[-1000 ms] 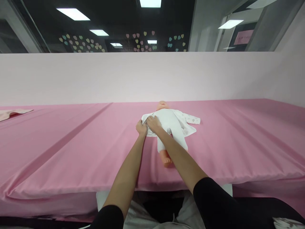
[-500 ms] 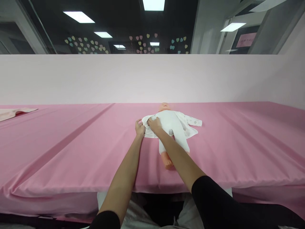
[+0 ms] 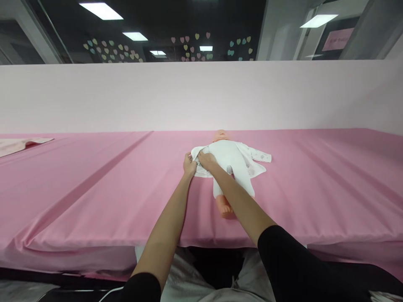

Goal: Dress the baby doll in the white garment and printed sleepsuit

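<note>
A baby doll (image 3: 224, 209) lies on its back, head away from me, with a white cloth body and bare feet. Under and around it is a white baby shirt (image 3: 256, 168), spread open; one sleeve reaches out to the right with a small print on its cuff. My left hand (image 3: 189, 164) is closed on the shirt's left edge, at the sleeve side. Beside it, my right hand (image 3: 207, 160) has its fingers tucked into the bunched shirt fabric next to the doll's left-hand side in view. The doll's arm there is hidden by cloth and fingers.
Pink sheeting (image 3: 110, 197) covers the wide table, with long creases running through it. A pale folded cloth (image 3: 22, 144) lies at the far left. Behind the table rises a white wall (image 3: 176, 96) below a dark window with heart stickers.
The view has tilted down slightly, so the scene sits higher and a little to the right. Both hands stay at the shirt's left side, with only small finger movements.
</note>
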Available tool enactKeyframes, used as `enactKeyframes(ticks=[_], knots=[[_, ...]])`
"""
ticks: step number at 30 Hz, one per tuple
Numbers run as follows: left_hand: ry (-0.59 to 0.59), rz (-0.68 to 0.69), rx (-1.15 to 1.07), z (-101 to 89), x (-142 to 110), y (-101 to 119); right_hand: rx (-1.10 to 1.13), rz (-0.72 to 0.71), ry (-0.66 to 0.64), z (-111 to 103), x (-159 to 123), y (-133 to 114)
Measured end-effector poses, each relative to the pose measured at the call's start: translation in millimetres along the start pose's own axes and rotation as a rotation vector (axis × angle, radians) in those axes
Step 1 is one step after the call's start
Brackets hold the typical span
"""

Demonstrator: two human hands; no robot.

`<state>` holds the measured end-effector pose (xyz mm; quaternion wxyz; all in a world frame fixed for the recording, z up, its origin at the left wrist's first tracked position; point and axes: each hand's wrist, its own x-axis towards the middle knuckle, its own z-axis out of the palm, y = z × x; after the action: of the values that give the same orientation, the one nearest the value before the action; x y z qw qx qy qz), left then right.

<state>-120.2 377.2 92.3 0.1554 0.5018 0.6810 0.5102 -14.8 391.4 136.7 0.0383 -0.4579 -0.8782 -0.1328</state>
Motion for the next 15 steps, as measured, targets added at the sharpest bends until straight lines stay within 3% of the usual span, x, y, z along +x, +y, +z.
enactKeyframes(ticks=[9,12,15], knots=[[-0.01,0.082,0.072,-7.0,-7.7,13.6,0.027,-0.004,0.009,0.7,-0.7,-1.2],[0.034,0.099,0.195,-6.7,-12.0,19.7,0.037,0.011,0.024,-0.7,-1.3,-1.9],[0.101,0.032,0.327,-7.0,-17.1,25.9,0.056,0.053,0.041,-2.6,-0.2,-2.8]])
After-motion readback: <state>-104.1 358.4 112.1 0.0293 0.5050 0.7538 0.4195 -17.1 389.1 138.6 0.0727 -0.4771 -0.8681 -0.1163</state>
